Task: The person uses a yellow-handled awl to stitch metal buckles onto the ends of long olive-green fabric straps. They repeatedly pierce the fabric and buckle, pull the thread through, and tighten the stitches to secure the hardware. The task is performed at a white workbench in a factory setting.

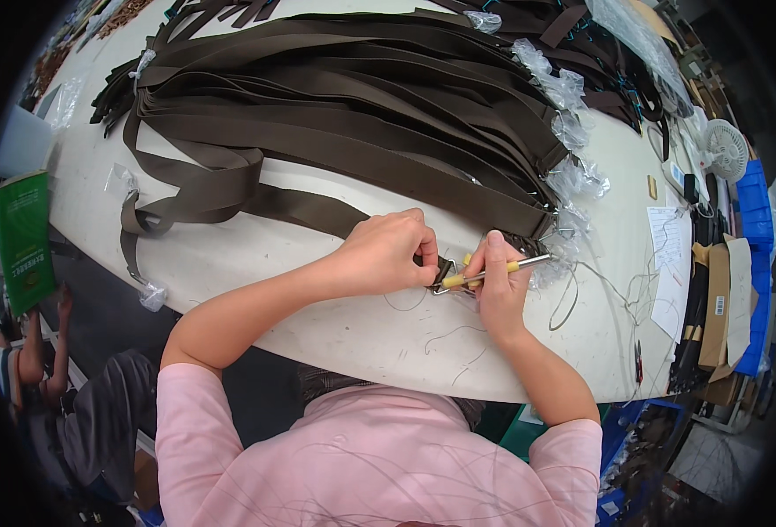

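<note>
My left hand [386, 253] is closed in a pinch on the end of a dark brown webbing strap [304, 209], close to a small metal ring or buckle [443, 288]. In my right hand [500, 297] is a slim pen-like tool [512, 265] with yellow sections and a bare metal end pointing right. My right fingers wrap round it, right beside the left fingertips. What the tool's other end touches is partly hidden by the fingers. The strap loops away leftward to a hook wrapped in clear plastic [152, 295].
A thick bundle of brown straps [335, 101] lies across the table beyond my hands, with plastic-wrapped hardware [572, 167] at its right. Loose thread [572, 299], paper sheets [664, 263] and small scissors [639, 360] lie to the right. A small fan [726, 149] stands at the far right. Another person [98, 413] sits at left.
</note>
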The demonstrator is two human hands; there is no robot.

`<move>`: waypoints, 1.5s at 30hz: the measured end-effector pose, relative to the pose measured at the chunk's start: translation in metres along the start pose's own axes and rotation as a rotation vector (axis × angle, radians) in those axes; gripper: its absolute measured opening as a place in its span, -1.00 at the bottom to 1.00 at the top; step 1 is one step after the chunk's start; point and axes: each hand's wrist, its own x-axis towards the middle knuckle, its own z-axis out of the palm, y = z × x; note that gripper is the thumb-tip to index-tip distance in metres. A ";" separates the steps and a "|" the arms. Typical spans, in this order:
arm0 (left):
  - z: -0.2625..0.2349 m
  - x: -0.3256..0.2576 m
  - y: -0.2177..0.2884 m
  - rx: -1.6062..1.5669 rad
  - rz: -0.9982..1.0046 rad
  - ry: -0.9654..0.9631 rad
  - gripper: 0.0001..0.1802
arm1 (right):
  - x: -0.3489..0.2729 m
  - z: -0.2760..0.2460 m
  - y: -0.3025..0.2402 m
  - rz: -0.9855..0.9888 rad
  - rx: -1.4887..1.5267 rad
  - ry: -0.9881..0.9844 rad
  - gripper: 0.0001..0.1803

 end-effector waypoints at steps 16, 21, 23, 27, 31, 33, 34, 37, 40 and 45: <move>0.001 0.000 -0.003 -0.033 0.006 0.007 -0.87 | -0.001 -0.003 0.001 0.027 -0.066 -0.086 -0.43; -0.003 0.000 0.000 -0.051 -0.021 -0.022 -0.87 | -0.001 -0.001 0.000 0.041 -0.054 -0.074 -0.43; -0.003 0.000 -0.001 -0.060 -0.021 -0.022 -0.87 | -0.001 -0.001 -0.001 0.039 -0.068 -0.076 -0.43; 0.000 0.000 -0.004 -0.052 0.004 -0.004 -0.87 | -0.001 0.000 -0.003 0.034 -0.078 -0.076 -0.43; -0.002 0.000 -0.001 -0.059 -0.017 -0.019 -0.86 | -0.001 -0.001 -0.002 0.024 -0.080 -0.086 -0.43; -0.002 0.000 -0.001 -0.058 -0.017 -0.019 -0.86 | -0.001 -0.001 -0.003 0.026 -0.073 -0.087 -0.42; -0.003 0.000 -0.001 -0.058 -0.019 -0.021 -0.86 | -0.001 -0.001 -0.003 0.027 -0.069 -0.087 -0.42; 0.000 0.000 -0.004 -0.058 0.003 -0.003 -0.87 | -0.001 -0.001 -0.001 0.028 -0.081 -0.088 -0.43; 0.001 0.000 -0.005 -0.048 0.017 0.004 -0.86 | -0.002 0.000 -0.003 0.039 -0.060 -0.083 -0.43; 0.000 0.000 -0.004 -0.060 0.011 -0.003 -0.87 | -0.002 0.000 -0.003 0.048 -0.025 -0.072 -0.44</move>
